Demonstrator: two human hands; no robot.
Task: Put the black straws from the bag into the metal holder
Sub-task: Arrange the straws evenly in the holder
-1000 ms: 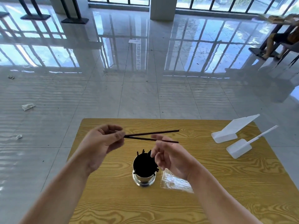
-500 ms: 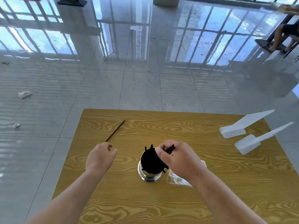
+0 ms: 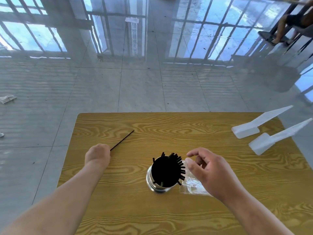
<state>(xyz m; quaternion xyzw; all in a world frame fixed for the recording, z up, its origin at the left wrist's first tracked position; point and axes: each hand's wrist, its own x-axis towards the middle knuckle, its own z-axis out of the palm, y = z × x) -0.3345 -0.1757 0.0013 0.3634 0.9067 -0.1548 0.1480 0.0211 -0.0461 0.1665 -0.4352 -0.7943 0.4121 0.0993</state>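
Observation:
The round metal holder (image 3: 152, 183) stands mid-table, packed with several black straws (image 3: 166, 170) whose tips fan out over its rim. A clear plastic bag (image 3: 192, 184) lies flat just right of it, partly under my right hand (image 3: 210, 173). That hand hovers beside the holder with fingers spread and nothing in it. My left hand (image 3: 97, 155) rests curled on the table at the near end of a single black straw (image 3: 122, 140), which lies diagonally toward the far left. The fingers hide whether they pinch that end.
The wooden table (image 3: 169, 217) stands on a glossy tiled floor. Two white plastic scoops (image 3: 245, 131) (image 3: 261, 145) lie at its right edge. Crumpled paper (image 3: 6, 99) lies on the floor at the left. A seated person's legs (image 3: 281, 28) show at the top right.
My right hand has let go of its straw at the holder and opened, drawing back to the right. The left hand has slid up to the loose straw's near end.

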